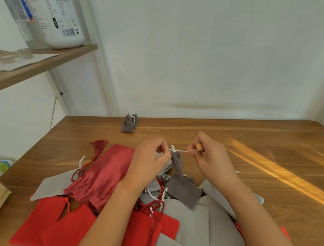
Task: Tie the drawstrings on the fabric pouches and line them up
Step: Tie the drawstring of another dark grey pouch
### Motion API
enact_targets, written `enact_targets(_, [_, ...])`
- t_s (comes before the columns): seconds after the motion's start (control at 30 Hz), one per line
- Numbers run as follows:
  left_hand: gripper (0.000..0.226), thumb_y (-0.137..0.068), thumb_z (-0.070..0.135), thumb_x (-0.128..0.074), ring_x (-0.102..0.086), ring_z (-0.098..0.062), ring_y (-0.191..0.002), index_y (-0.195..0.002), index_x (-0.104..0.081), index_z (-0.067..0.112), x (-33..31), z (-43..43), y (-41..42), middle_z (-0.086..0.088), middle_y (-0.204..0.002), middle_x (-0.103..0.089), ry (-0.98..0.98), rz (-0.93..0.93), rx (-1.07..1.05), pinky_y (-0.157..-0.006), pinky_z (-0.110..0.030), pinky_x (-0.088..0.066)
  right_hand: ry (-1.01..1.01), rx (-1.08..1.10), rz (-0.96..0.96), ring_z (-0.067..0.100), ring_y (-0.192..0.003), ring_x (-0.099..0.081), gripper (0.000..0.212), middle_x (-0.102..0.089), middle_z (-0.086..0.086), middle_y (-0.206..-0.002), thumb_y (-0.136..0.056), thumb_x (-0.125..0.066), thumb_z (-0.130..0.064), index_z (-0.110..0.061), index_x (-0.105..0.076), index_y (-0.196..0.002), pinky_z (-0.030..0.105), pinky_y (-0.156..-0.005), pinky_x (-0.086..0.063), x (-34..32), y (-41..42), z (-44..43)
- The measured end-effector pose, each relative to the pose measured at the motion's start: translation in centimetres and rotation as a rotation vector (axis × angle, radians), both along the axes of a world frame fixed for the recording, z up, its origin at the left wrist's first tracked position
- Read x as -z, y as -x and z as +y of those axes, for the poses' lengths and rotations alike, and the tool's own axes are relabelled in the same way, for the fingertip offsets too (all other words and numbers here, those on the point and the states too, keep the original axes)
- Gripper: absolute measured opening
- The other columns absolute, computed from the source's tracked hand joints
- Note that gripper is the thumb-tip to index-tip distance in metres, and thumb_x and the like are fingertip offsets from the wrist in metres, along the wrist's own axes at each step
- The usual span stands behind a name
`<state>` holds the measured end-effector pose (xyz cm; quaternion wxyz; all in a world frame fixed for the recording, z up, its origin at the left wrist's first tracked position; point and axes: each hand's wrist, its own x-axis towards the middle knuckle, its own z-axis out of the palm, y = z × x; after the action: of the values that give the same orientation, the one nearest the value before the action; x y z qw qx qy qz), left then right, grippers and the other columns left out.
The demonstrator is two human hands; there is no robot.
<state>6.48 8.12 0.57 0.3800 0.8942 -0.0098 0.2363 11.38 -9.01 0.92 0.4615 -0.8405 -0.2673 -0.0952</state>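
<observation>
Grey pouch (178, 164) hangs just above the pile (193, 223) of red and grey pouches, its neck bunched shut. The left hand (150, 161) pinches one end of its white drawstring (181, 150) and the right hand (211, 158) pinches the other, the cord taut between them with a knot in the middle. Beyond the pile, near the tabletop's (253, 142) far edge, two tied pouches (127, 125) stand together.
</observation>
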Motion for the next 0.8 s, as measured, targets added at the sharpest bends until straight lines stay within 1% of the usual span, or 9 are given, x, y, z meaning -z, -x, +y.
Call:
enact_targets(0.1, [0.015,-0.078,0.008,-0.063,-0.05,-0.006,-0.069,-0.068,-0.056,0.017,-0.2,-0.1,0.2,0.009,-0.067,-0.056,-0.025,0.023,0.045,-0.061,-0.017,-0.038,0.001,0.02,-0.016,0.004,-0.075,-0.055,0.045,-0.062,-0.007,-0.076,-0.085,-0.055,0.009,-0.023,-0.029,-0.068,0.013,-0.063,-0.039,-0.1,0.0,-0.3])
enact_targets(0.2, [0.019,-0.076,0.002,-0.063,-0.045,-0.001,-0.057,-0.064,-0.058,0.015,-0.5,-0.6,0.3,0.011,-0.06,-0.054,0.159,0.161,0.156,-0.055,-0.014,-0.035,-0.004,0.051,-0.04,0.016,-0.075,-0.056,0.045,-0.063,-0.001,-0.077,-0.086,-0.055,0.008,-0.023,-0.029,-0.068,0.015,-0.062,-0.038,-0.1,-0.1,-0.6])
enact_targets(0.3, [0.015,-0.079,-0.006,-0.06,-0.043,-0.007,-0.057,-0.068,-0.058,0.003,-0.8,-1.2,0.3,0.0,-0.062,-0.051,0.317,0.254,0.285,-0.054,-0.017,-0.034,0.014,0.069,-0.06,0.021,-0.071,-0.053,0.046,-0.06,0.0,-0.076,-0.085,-0.055,0.008,-0.026,-0.029,-0.067,0.013,-0.06,-0.036,-0.1,-0.1,-0.3])
enact_targets(0.4, [0.013,-0.078,0.001,-0.061,-0.048,-0.013,-0.063,-0.068,-0.061,0.009,-1.4,-0.9,0.6,-0.003,-0.063,-0.053,0.446,0.311,0.417,-0.061,-0.021,-0.04,-0.025,0.011,-0.05,0.014,-0.068,-0.048,0.037,-0.056,-0.005,-0.073,-0.09,-0.05,-0.002,-0.027,-0.041,-0.065,0.019,-0.062,-0.037,0.1,0.1,-0.2])
enact_targets(0.5, [0.004,-0.068,0.016,-0.057,-0.053,-0.013,-0.068,-0.064,-0.059,0.015,-1.7,-0.2,0.9,-0.002,-0.063,-0.056,0.664,0.357,0.501,-0.076,-0.027,-0.048,-0.097,-0.054,-0.087,0.005,-0.062,-0.043,0.02,-0.054,-0.007,-0.069,-0.082,-0.055,0.005,-0.01,-0.046,-0.073,0.019,-0.057,-0.035,-0.4,0.7,-0.1])
enact_targets(0.6, [0.01,-0.068,0.011,-0.044,-0.044,-0.011,-0.059,-0.075,-0.049,0.006,-2.2,-0.5,0.5,0.0,-0.058,-0.046,0.872,0.419,0.473,-0.073,-0.024,-0.049,-0.17,-0.017,-0.111,0.002,-0.071,-0.054,0.047,-0.06,-0.01,-0.075,-0.082,-0.059,0.008,-0.03,-0.034,-0.068,0.012,-0.06,-0.037,-0.4,0.5,0.1])
enact_targets(0.67, [0.001,-0.076,0.005,-0.045,-0.045,-0.009,-0.053,-0.076,-0.046,0.006,-2.4,-0.9,0.1,0.003,-0.051,-0.046,0.876,0.47,0.389,-0.068,-0.023,-0.047,-0.245,0.007,-0.017,0.002,-0.079,-0.061,0.043,-0.067,-0.008,-0.08,-0.085,-0.063,0.005,-0.022,-0.033,-0.068,0.013,-0.067,-0.043,-0.4,0.4,-0.1])
enact_targets(0.73, [0.018,-0.093,0.0,-0.042,-0.052,-0.011,-0.061,-0.077,-0.047,0.006,-1.8,-0.7,-0.3,0.001,-0.058,-0.054,0.869,0.454,0.33,-0.067,-0.023,-0.049,-0.358,0.0,0.099,0.006,-0.082,-0.065,0.039,-0.07,-0.003,-0.08,-0.084,-0.066,0.004,-0.015,-0.035,-0.069,0.018,-0.073,-0.048,-0.6,0.2,-0.5])
enact_targets(0.8, [0.015,-0.099,0.01,-0.043,-0.063,-0.019,-0.081,-0.09,-0.054,0.004,-1.0,-0.5,-0.3,-0.006,-0.084,-0.064,0.904,0.421,0.348,-0.076,-0.027,-0.054,-0.464,-0.019,0.154,0.012,-0.083,-0.067,0.037,-0.072,0.001,-0.081,-0.083,-0.067,0.005,-0.012,-0.037,-0.07,0.023,-0.074,-0.052,-0.9,0.3,-0.7])
